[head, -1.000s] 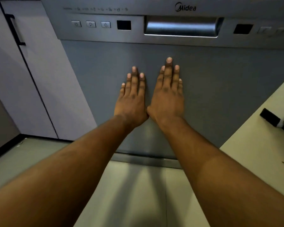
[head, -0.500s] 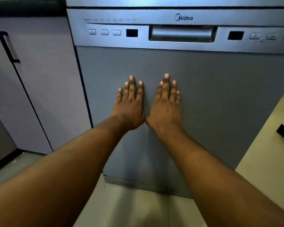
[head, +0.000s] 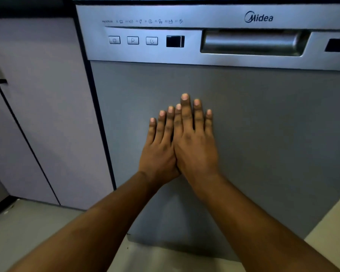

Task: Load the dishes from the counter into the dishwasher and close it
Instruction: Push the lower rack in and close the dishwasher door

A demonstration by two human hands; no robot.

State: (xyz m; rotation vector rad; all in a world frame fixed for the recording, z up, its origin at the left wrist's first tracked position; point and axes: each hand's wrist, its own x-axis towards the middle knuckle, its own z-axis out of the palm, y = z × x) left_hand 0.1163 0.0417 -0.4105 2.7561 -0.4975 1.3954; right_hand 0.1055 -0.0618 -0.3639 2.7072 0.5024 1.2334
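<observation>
Step in hand, as judged: closing the dishwasher door (head: 263, 138), the last part of the task. No dishes are in view, so loading can't be checked. The left hand (head: 159, 152) and right hand (head: 195, 148) are both flat, fingers straight and close together, palms against the grey door panel, holding nothing. The hands touch along their inner edges, and the right index finger slightly overlaps the left one. To do it well, the person should push square into the panel with both palms at even pressure so the door seats without twisting. The push should follow through until the latch catches. A press nearer the top edge would likely seat it more surely than one at mid-panel. The door looks upright and about flush with the cabinet (head: 37, 118) on its left, but whether it's latched can't be told. The hands sit left of the door's centre, about mid-height. They are well below the control strip (head: 133, 40) and the recessed handle (head: 251, 43), which lies up and to their right, untouched. The door's left edge is near the left hand but apart from it. The door's bottom edge is far below the wrists, just above the floor (head: 28, 232).
</observation>
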